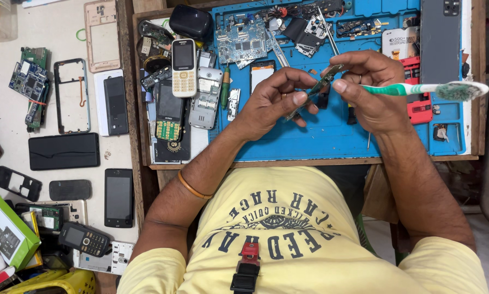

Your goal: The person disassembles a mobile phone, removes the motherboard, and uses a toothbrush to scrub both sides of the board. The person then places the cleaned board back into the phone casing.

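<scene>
Hands raised just above the blue repair mat (pixel 331 136), meeting in the middle. Left hand (pixel 269 103) pinching a small circuit board (pixel 316 90) by its lower end, tilted up toward the right hand, likely to bare its face. Right hand (pixel 367 87) steadying the board's upper tip while grasping a toothbrush (pixel 418 89), bristles pointing away to the right. Board narrow, greenish, with metal parts; details too small to tell. Left of the left hand, phones and a white keypad phone (pixel 184 66).
</scene>
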